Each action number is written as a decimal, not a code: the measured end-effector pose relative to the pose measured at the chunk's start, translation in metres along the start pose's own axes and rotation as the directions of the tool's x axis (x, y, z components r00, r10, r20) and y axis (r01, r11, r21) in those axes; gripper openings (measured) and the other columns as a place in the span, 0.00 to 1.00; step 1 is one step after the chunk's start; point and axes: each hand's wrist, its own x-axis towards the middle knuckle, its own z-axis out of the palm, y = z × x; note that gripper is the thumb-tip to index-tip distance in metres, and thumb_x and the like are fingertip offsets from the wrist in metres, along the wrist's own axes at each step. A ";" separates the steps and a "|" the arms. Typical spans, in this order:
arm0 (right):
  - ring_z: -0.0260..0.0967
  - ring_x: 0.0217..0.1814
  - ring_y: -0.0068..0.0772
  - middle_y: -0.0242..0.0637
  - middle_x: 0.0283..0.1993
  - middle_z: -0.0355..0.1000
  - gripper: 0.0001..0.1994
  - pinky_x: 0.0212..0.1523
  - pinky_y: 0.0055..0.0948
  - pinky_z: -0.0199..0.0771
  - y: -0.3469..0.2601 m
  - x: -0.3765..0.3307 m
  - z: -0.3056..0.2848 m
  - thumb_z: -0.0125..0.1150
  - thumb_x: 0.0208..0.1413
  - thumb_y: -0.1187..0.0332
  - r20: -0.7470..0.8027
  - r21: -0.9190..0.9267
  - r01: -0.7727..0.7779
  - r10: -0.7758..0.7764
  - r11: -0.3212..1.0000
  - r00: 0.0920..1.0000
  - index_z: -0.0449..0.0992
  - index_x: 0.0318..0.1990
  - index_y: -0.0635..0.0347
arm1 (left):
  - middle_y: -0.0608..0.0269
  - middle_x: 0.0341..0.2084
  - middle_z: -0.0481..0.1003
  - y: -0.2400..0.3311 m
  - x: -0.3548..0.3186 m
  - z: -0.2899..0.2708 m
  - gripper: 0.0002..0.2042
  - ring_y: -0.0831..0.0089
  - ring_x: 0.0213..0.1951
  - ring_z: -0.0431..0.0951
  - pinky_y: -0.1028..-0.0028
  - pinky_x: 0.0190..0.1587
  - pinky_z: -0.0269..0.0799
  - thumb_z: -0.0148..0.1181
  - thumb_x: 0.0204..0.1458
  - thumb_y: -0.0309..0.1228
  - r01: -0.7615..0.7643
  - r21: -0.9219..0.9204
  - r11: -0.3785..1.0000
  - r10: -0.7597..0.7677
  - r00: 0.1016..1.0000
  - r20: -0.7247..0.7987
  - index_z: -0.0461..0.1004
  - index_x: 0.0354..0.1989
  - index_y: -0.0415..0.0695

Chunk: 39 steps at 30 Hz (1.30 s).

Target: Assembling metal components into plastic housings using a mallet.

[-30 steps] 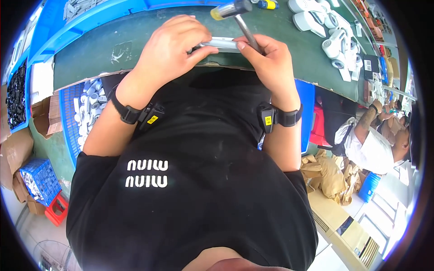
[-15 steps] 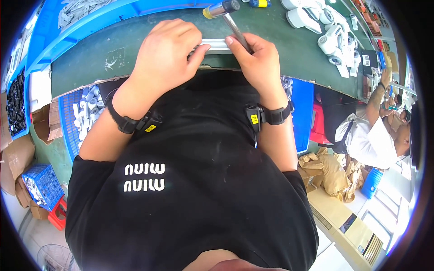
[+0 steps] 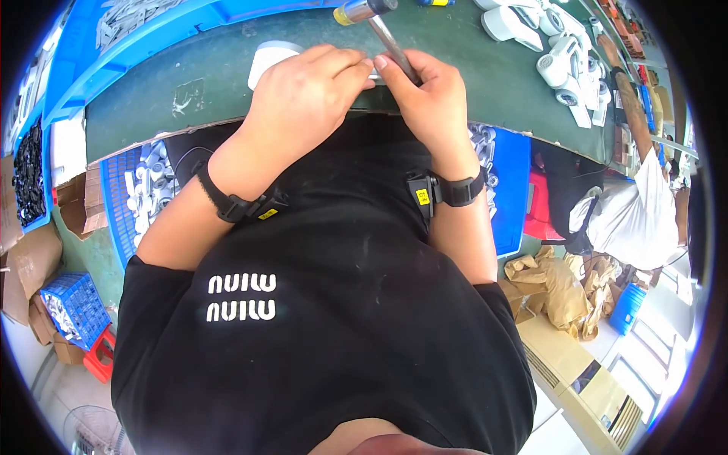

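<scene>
**Hammer gripped at the edge of the green surface**

The right hand (image 3: 431,95) is closed around the dark handle of a hammer (image 3: 383,32), whose metal head with a yellow end points away toward the far side of the surface (image 3: 197,83). The left hand (image 3: 303,98) lies just beside it, palm down and fingers curled over a small light-coloured part (image 3: 373,72) that shows only as a sliver between the two hands; whether it truly grips the part cannot be told. Both hands sit at the near edge of the surface, fingertips almost touching. Each wrist wears a black band. Just beyond the left hand stands a white rounded piece (image 3: 267,59). Further right lie several white plastic housings (image 3: 561,53). Below the surface edge, a blue crate (image 3: 129,201) holds small white parts, and another person in a white sleeve (image 3: 644,212) works at the right.
</scene>
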 end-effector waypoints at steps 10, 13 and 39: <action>0.63 0.27 0.18 0.30 0.26 0.71 0.12 0.29 0.26 0.65 -0.002 -0.017 -0.011 0.66 0.71 0.66 -0.005 0.136 0.042 -0.042 0.990 0.999 0.85 0.53 0.64 | 0.66 0.28 0.72 0.002 0.003 0.007 0.06 0.67 0.33 0.80 0.67 0.30 0.76 0.72 0.51 0.28 0.001 0.002 1.000 -0.001 0.998 -0.069 0.79 0.28 0.46; 0.69 0.31 0.16 0.27 0.34 0.76 0.21 0.33 0.21 0.69 -0.003 -0.042 -0.038 0.56 0.75 0.74 0.028 0.278 0.039 -0.048 0.960 0.998 0.76 0.73 0.61 | 0.66 0.32 0.78 0.002 0.002 0.001 0.06 0.65 0.33 0.83 0.68 0.32 0.78 0.74 0.50 0.25 0.012 0.018 1.000 -0.011 0.999 -0.030 0.83 0.34 0.42; 0.64 0.31 0.13 0.28 0.35 0.76 0.22 0.32 0.17 0.65 0.008 -0.082 -0.049 0.59 0.76 0.73 -0.214 0.254 0.040 0.015 0.966 0.977 0.74 0.74 0.63 | 0.60 0.38 0.80 0.005 0.008 -0.014 0.10 0.57 0.41 0.84 0.62 0.42 0.80 0.71 0.53 0.24 0.090 0.029 0.995 -0.094 0.979 0.179 0.82 0.43 0.41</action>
